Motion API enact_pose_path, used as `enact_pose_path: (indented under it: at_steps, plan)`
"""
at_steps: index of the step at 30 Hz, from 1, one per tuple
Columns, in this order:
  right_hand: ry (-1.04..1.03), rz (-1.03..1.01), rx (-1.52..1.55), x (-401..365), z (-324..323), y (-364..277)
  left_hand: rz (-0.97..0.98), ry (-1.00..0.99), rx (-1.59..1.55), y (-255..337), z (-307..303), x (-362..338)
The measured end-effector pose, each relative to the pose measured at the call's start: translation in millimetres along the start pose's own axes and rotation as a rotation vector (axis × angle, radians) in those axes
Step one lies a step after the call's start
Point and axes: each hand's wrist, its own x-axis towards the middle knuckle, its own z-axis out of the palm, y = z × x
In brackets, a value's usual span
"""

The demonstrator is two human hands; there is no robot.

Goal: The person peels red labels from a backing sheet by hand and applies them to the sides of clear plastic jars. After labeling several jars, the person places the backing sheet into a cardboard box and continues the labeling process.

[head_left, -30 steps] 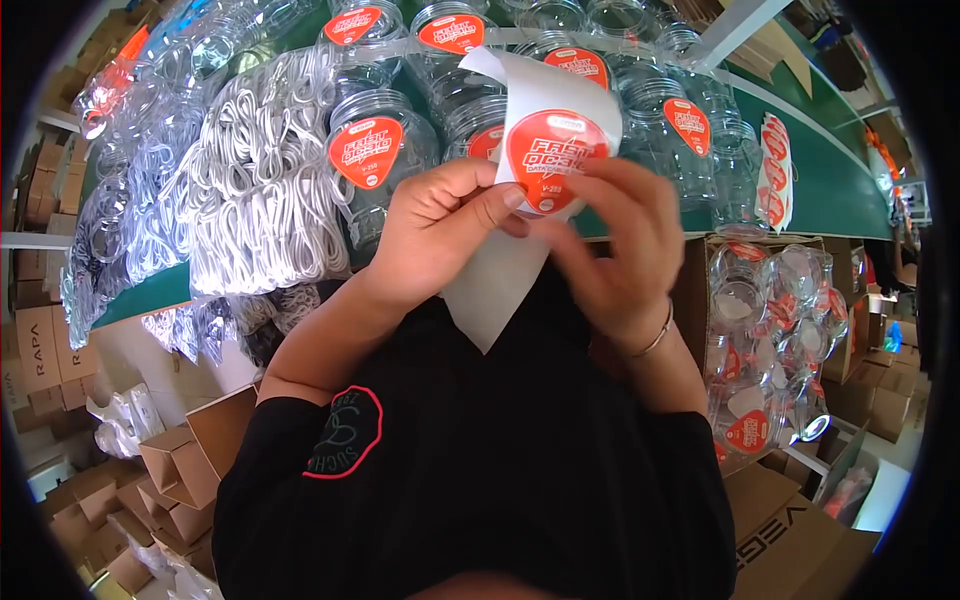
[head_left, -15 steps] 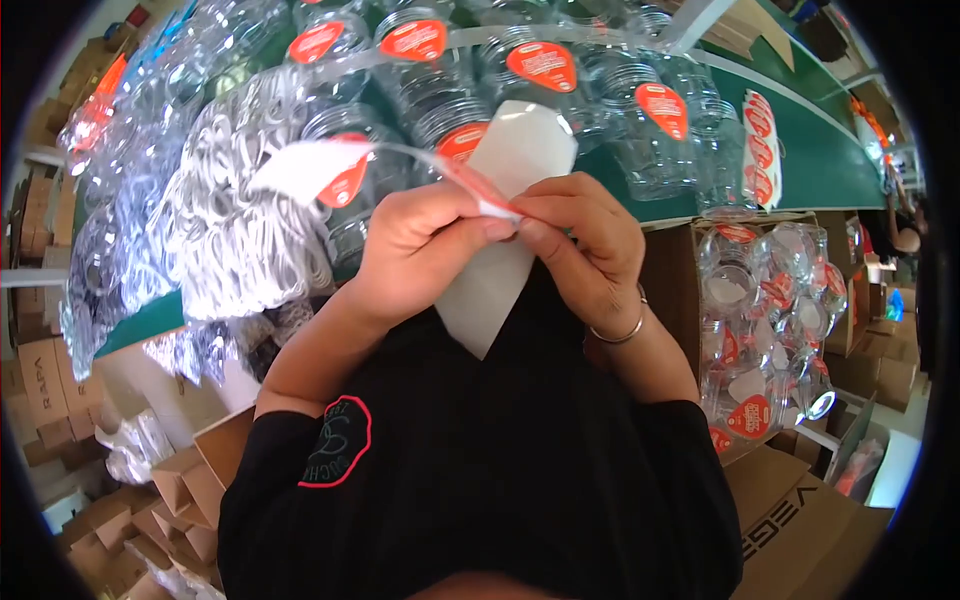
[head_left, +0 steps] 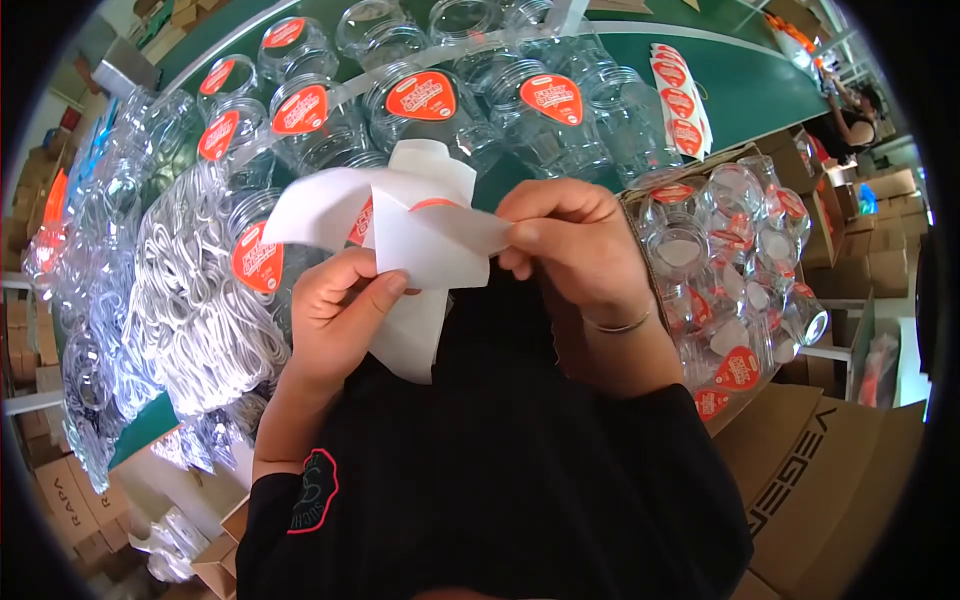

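Note:
In the head view, a white-backed sticker strip [head_left: 428,245] is stretched between my hands, its backing toward me and a sliver of red showing at a fold. My left hand [head_left: 343,308] is closed on its lower left edge, thumb in front. With thumb and fingers, my right hand [head_left: 575,235] pinches the right end, which curls toward it. A loose white end bends off to the left. Behind and below hangs another pale sheet [head_left: 410,338], partly covered. Clear plastic jars [head_left: 560,148] with red labels stand just beyond my hands.
Bundled white cords [head_left: 205,300] are heaped at the left on the green table [head_left: 735,75]. A strip of red stickers [head_left: 680,105] lies at the back right. To my right, an open carton holds labelled jars [head_left: 735,285], near a cardboard box [head_left: 800,480]. Another person [head_left: 855,122] is far right.
My hands have moved apart from their close pinch, the left one lower and leftward. The strip has turned its white backing toward me. The whole view has shifted, with more jars showing.

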Motion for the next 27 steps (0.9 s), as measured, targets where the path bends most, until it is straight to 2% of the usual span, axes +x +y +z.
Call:
enact_pose_path:
  at_steps: [2,4,5,9,10,12,18,22,27]
  plan:
    - [0.015,-0.065,-0.021,-6.7,-14.6,-19.1,0.004,0.013,0.029,1.1,-1.7,0.6]
    - [0.21,-0.233,-0.198,-16.3,-27.4,-36.3,-0.017,0.015,0.013,2.9,-2.8,-0.5]
    - [0.188,-0.307,-0.169,-17.1,-48.7,-42.9,-0.038,0.03,0.0,3.9,-3.4,-1.6]
    - [0.601,-0.597,-0.593,-10.6,-84.4,-74.3,-0.072,0.047,-0.037,3.3,-7.6,-3.0]
    - [0.607,-0.599,-0.597,-7.6,-94.7,-78.2,-0.066,0.041,-0.048,1.8,-8.4,-3.5]
    - [0.86,-0.674,-0.936,-0.9,-113.2,-81.1,-0.051,0.031,-0.071,-1.0,-9.5,-3.3]
    - [0.949,-0.655,-1.1,22.6,-144.2,-71.8,-0.052,0.024,-0.072,-5.5,-11.3,-2.3]
    - [1.042,-0.47,-1.07,39.0,-142.3,-65.8,-0.037,0.004,-0.079,-5.2,-10.8,-0.4]
    - [1.04,-0.458,-1.159,45.0,-139.6,-64.4,-0.016,-0.009,-0.073,-7.3,-12.7,0.2]
